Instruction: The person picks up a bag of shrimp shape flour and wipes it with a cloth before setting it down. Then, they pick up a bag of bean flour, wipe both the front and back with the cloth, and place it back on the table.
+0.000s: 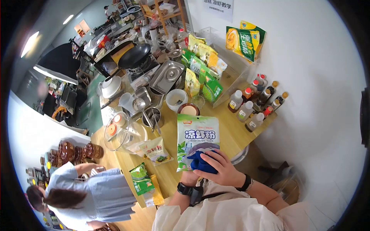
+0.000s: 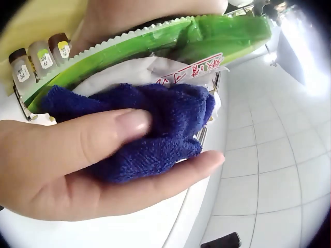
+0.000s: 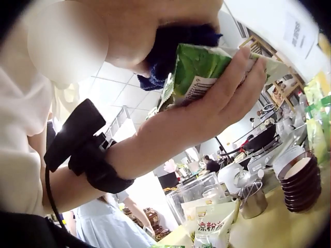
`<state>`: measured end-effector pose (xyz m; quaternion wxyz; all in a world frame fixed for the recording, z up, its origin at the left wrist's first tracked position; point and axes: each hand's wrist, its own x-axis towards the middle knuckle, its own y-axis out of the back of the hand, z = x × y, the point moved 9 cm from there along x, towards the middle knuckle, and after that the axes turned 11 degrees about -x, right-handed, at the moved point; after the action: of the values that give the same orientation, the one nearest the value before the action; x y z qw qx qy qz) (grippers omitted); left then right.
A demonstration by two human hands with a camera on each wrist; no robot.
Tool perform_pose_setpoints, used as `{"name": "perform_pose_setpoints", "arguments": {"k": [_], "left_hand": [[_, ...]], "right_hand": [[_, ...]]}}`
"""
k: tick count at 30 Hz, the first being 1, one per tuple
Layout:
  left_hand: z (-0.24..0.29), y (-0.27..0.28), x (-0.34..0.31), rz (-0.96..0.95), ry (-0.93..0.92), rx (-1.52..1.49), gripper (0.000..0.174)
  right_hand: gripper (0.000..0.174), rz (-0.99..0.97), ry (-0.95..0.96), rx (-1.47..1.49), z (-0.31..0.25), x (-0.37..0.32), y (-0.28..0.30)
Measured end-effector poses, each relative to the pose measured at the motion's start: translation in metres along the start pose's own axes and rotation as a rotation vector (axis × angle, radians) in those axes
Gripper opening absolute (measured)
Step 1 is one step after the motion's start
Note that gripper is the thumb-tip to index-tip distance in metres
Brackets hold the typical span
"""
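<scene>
close in front of a white top [image 1: 200, 215], the left hand [image 3: 217, 106] has its fingers stretched along the back of a bag [image 1: 198, 133], likely to prop it up; its thumb is hidden. the right hand [image 1: 219, 171] pinches a bunched blue cloth [image 1: 201, 163] against the bag's front. the bag is white and green, with big blue writing. farther off, bottles [image 1: 250, 109] stand in a bunch by the wall [image 1: 316, 96], maybe to be out of the way.

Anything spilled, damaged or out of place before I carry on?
No spill or damage stands out. One mildly untidy spot: near the table edge by the person, a green packet lies askew, partly over a yellow packet. The held pouch, with the right hand holding a blue cloth on it, shows no visible tear.
</scene>
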<state>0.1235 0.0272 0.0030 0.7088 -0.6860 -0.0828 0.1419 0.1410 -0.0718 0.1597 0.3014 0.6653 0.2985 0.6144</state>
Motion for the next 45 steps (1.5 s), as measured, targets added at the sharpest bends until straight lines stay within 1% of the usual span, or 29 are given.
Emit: {"name": "perform_pose_setpoints", "arguments": {"k": [3, 4, 7, 9, 11, 13, 16, 19, 22, 25, 28, 31, 34, 37, 40, 43, 45], "left_hand": [[-0.01, -0.013, 0.001, -0.015, 0.028, -0.011, 0.041], [-0.013, -0.018, 0.002, -0.019, 0.035, -0.015, 0.041], [-0.016, -0.016, 0.001, -0.007, 0.0, 0.143, 0.04], [-0.012, -0.025, -0.004, -0.086, -0.084, 0.558, 0.04], [-0.016, -0.03, -0.004, -0.143, -0.082, 0.638, 0.04], [-0.025, -0.029, -0.004, -0.166, 0.008, 0.374, 0.041], [-0.036, -0.027, -0.004, -0.109, 0.156, -0.066, 0.042], [-0.032, -0.016, -0.004, -0.132, 0.161, 0.019, 0.043], [-0.034, -0.021, -0.006, -0.15, 0.234, -0.177, 0.044], [-0.034, -0.006, -0.001, -0.112, 0.262, -0.179, 0.051], [-0.03, -0.005, -0.003, -0.163, 0.168, 0.313, 0.045], [-0.043, -0.02, -0.001, -0.218, 0.27, 0.03, 0.045], [-0.05, -0.031, 0.0, -0.22, 0.284, 0.108, 0.045], [-0.047, -0.021, 0.0, -0.179, 0.226, 0.408, 0.046], [-0.05, -0.024, -0.002, -0.147, 0.22, 0.348, 0.046], [-0.048, -0.017, -0.004, -0.113, 0.196, 0.414, 0.046], [-0.051, -0.016, -0.005, -0.032, 0.211, 0.247, 0.047]], "right_hand": [[0.038, -0.035, -0.074, 0.052, 0.003, 0.002, 0.012], [0.039, -0.021, -0.078, 0.048, 0.004, 0.001, 0.014], [0.042, 0.002, -0.079, 0.017, 0.007, -0.005, 0.019], [0.043, 0.002, -0.072, -0.029, 0.006, -0.009, 0.022], [0.045, -0.007, -0.076, -0.036, 0.007, -0.014, 0.023], [0.047, -0.008, -0.087, -0.029, 0.008, -0.017, 0.026], [0.049, -0.005, -0.108, 0.008, 0.006, -0.019, 0.028], [0.051, -0.011, -0.11, 0.038, 0.006, -0.021, 0.026], [0.052, -0.001, -0.099, 0.027, 0.002, -0.022, 0.026], [0.054, 0.008, -0.102, 0.016, 0.002, -0.022, 0.028], [0.055, 0.014, -0.127, 0.044, 0.005, -0.024, 0.031], [0.056, 0.025, -0.147, 0.056, 0.007, -0.028, 0.035], [0.057, 0.034, -0.159, 0.075, 0.012, -0.031, 0.04], [0.057, 0.024, -0.165, 0.061, 0.012, -0.033, 0.043], [0.057, 0.025, -0.176, 0.054, 0.015, -0.035, 0.044], [0.058, 0.029, -0.182, 0.046, 0.016, -0.036, 0.044], [0.059, 0.035, -0.19, 0.043, 0.017, -0.037, 0.044]]}}
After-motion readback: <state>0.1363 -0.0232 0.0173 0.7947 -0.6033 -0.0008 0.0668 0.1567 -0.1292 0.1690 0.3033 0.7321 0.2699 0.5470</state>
